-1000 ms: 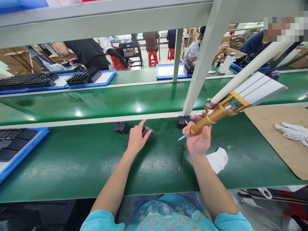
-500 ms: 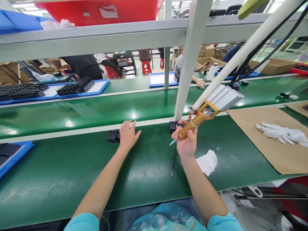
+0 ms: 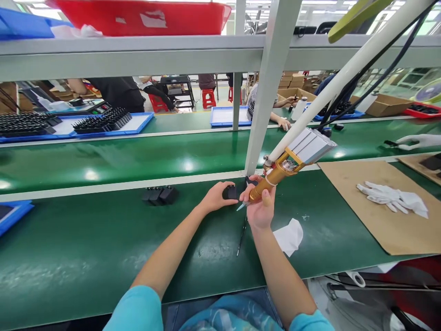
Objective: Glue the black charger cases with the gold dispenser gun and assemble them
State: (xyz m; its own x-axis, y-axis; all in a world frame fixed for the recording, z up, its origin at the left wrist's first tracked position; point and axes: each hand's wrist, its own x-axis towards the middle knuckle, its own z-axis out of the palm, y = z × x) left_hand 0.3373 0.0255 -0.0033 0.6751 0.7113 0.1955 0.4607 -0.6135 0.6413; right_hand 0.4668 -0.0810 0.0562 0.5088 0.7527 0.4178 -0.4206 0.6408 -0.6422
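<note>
My left hand pinches a small black box between thumb and fingers, just left of my other hand. In my right hand is a gold cylindrical dispensing gun, its pale blue nozzle pointing down and left toward the box. Whether nozzle and box touch I cannot tell. Another black item is partly hidden behind the right fingers. Several black boxes stand in a row to the left. A thin dark rod lies below the right hand.
White paper or cloth lies right of my forearm. White gloves rest on cardboard. A metal post and white tube rise ahead. A blue tray sits left. A co-worker's gloved hand is at the far right.
My left hand has moved right, away from the row of boxes, and now holds one black box beside the nozzle. A gloved hand has come into view at right.
</note>
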